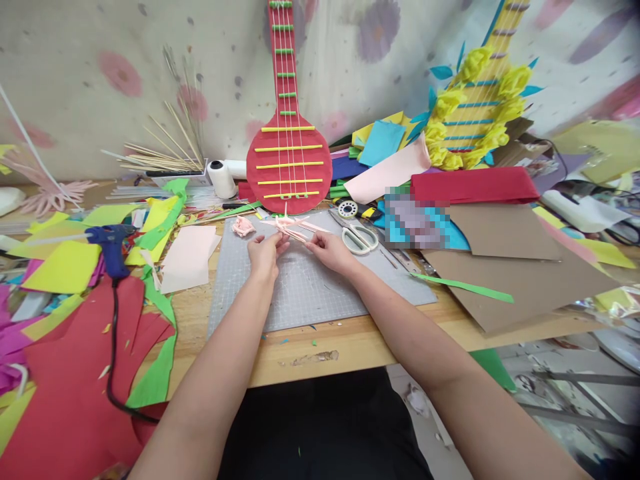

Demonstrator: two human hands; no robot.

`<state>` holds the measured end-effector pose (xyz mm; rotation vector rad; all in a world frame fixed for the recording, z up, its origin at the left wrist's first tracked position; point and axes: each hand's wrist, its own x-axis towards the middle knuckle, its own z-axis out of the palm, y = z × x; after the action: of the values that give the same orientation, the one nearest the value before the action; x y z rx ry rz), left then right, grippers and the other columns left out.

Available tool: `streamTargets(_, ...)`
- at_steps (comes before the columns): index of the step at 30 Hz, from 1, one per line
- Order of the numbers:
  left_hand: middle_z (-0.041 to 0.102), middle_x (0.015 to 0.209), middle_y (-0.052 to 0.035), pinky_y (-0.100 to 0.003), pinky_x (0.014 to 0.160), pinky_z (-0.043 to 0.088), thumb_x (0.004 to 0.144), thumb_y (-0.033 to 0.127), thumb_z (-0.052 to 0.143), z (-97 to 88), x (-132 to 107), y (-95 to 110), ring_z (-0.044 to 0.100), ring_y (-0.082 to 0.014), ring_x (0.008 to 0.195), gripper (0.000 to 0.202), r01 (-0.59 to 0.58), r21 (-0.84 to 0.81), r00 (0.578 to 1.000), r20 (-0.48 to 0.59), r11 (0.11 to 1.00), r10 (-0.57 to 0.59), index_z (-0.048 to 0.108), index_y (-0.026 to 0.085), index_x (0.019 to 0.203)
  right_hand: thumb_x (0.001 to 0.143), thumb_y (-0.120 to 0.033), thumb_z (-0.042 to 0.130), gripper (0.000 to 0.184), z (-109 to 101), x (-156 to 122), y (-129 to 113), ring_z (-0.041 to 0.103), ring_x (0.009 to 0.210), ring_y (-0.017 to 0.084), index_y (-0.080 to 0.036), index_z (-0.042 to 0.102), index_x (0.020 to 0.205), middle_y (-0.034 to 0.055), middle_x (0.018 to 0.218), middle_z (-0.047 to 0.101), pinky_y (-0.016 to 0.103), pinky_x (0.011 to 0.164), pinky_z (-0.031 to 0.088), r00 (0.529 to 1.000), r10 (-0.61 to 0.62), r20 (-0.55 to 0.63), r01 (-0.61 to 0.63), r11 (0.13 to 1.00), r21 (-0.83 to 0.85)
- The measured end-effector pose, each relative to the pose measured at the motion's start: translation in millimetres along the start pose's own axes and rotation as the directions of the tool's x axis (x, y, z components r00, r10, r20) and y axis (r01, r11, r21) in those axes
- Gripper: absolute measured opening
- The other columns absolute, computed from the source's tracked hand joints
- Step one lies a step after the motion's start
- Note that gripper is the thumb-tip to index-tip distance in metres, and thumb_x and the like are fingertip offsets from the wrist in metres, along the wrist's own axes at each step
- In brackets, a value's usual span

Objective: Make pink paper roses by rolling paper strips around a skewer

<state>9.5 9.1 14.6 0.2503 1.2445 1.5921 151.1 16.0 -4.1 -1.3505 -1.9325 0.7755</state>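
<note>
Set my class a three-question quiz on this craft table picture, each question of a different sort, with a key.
1. What do the left hand and the right hand hold between them? A) a paintbrush B) pink paper strips C) a pencil
2. True or false: the blue glue gun lies on the grey cutting mat.
3. Fill in: the white-handled scissors lie to the ___ of the right hand.
Key: 1 B; 2 false, it lies on coloured paper left of the mat; 3 right.

Wooden table [350,347] — grey cutting mat [310,293], brown card [530,280], red paper [75,380], pale pink sheet [187,257]
</note>
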Motion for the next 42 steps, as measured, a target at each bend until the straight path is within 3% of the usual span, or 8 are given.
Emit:
streamTargets(10,0.063,0.072,-0.0014,-0.021,0.051,0.052,0.066,-0.006,0.062,-2.5,3.9,-1.3,0.064,-0.0132,0.058,0.051,0.023,0.007,0.999,-0.045,1.0,-0.023,0.033,0.018,0.1,0.076,-0.038,0.05,0.023,4.2,-1.5,2.6,0.042,0.055,0.009,-0.018,0.047,0.064,-0.003,0.058,0.051,0.022,0.054,0.03,0.998,-0.023,0.056,0.022,0.999,0.032)
streamTargets(18,0.064,0.075,-0.0017,-0.023,0.055,0.053,0.066,-0.006,0.061,-0.9,0.9,-2.4,0.063,-0.0115,0.057,0.046,-0.033,-0.031,0.999,-0.042,0.999,0.032,0.032,0.019,0.09,0.078,-0.035,0.05,0.02,7.9,-4.4,-3.0,0.044,0.055,0.01,-0.018,0.047,0.067,-0.0025,0.058,0.051,0.023,0.055,0.031,1.0,0.011,0.013,-0.011,1.0,0.0)
streamTargets(29,0.064,0.069,0.0013,-0.016,0.04,0.04,0.066,-0.004,0.06,-3.3,3.5,-1.3,0.06,-0.0113,0.05,0.047,-0.031,0.092,0.997,-0.074,0.995,0.038,0.032,0.021,0.093,0.079,-0.032,0.05,0.02,8.4,-5.5,-4.6,0.042,0.054,0.01,-0.018,0.046,0.065,-0.0025,0.058,0.051,0.023,0.054,0.029,0.998,-0.027,0.063,0.03,0.998,-0.047)
streamTargets(42,0.064,0.072,-0.001,-0.014,0.038,0.037,0.065,-0.006,0.06,-1.2,0.6,3.3,0.058,-0.0089,0.047,0.051,-0.007,0.119,0.994,-0.104,0.993,0.019,0.032,0.018,0.101,0.08,-0.032,0.048,0.02,9.4,-4.4,-3.8,0.043,0.055,0.01,-0.019,0.045,0.065,-0.0024,0.059,0.051,0.023,0.055,0.029,0.996,-0.037,0.077,0.042,0.997,-0.058)
